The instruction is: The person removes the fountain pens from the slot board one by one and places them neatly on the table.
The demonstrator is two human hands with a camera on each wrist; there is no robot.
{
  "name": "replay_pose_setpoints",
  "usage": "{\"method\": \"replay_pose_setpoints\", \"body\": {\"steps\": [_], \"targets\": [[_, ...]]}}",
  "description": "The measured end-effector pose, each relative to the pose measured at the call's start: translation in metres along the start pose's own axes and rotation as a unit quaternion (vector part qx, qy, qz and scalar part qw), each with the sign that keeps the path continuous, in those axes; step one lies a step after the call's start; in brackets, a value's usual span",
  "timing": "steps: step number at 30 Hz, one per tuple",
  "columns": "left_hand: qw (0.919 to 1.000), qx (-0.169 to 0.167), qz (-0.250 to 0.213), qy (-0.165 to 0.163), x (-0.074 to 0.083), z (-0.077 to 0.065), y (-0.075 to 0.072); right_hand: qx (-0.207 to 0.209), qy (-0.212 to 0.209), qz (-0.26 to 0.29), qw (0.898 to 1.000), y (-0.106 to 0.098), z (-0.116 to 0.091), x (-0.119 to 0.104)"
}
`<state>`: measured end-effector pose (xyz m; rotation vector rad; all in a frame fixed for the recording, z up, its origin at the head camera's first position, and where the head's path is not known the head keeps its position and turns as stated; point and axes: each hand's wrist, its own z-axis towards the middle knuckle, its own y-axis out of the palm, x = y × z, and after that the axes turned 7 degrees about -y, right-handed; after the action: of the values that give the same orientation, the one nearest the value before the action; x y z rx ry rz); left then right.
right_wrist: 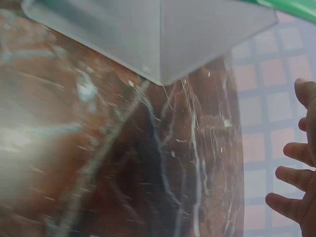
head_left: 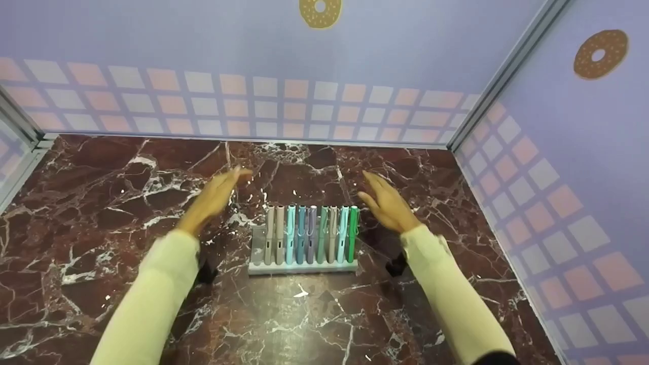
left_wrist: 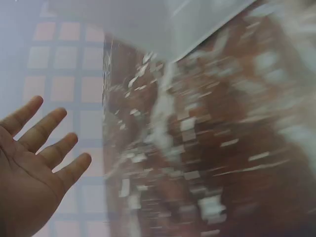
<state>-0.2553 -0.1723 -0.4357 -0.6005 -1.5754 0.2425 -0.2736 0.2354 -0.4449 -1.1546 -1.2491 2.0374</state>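
A row of several capped pens [head_left: 301, 235] stands upright in a clear and white pen stand [head_left: 304, 268] at the middle of the table. Beige, light blue, teal, purple and green ones show, with a bright green pen [head_left: 353, 234] at the right end. To the left of the stand hovers my left hand [head_left: 213, 199], fingers straight and nothing in it; the left wrist view shows its spread fingers [left_wrist: 47, 131]. My right hand [head_left: 388, 202] is on the stand's other side, likewise without anything in it. In the right wrist view the stand's clear side [right_wrist: 163, 39] appears above.
The table [head_left: 167, 203] is dark red marble with white veins. A lilac back wall [head_left: 203, 40] with pink and white squares and a right wall [head_left: 557, 126] close it in. Dark wrist-worn gear [head_left: 398, 263] hangs under the right forearm.
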Motion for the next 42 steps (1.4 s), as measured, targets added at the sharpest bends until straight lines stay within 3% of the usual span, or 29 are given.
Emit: {"method": "replay_pose_setpoints", "body": {"steps": [3,6,9,15,20,26,30,35,42], "targets": [[0.9941,-0.009,-0.108,0.005,-0.019,-0.016,0.010,0.068,-0.005,0.048,0.997,0.006,-0.022,0.000],[0.9788,-0.004,-0.204,0.012,-0.035,-0.029,0.018,0.126,0.011,0.096,0.987,0.012,-0.042,-0.004],[0.9623,0.013,-0.271,0.024,-0.046,-0.040,0.025,0.166,0.032,0.159,0.973,0.017,-0.058,-0.011],[0.9313,0.038,-0.359,0.049,-0.058,-0.048,0.040,0.216,0.049,0.286,0.932,0.030,-0.083,-0.024],[0.9161,0.049,-0.392,0.067,-0.060,-0.046,0.052,0.232,0.060,0.356,0.903,0.045,-0.093,-0.036],[0.9082,0.053,-0.408,0.076,-0.062,-0.042,0.062,0.252,0.056,0.393,0.882,0.060,-0.093,-0.044],[0.9084,0.038,-0.408,0.083,-0.062,-0.042,0.063,0.264,0.047,0.401,0.876,0.067,-0.090,-0.046],[0.9190,0.027,-0.383,0.091,-0.060,-0.044,0.065,0.266,0.038,0.398,0.877,0.078,-0.090,-0.047],[0.9426,0.034,-0.321,0.087,-0.056,-0.046,0.074,0.254,0.042,0.370,0.893,0.088,-0.093,-0.044]]}}
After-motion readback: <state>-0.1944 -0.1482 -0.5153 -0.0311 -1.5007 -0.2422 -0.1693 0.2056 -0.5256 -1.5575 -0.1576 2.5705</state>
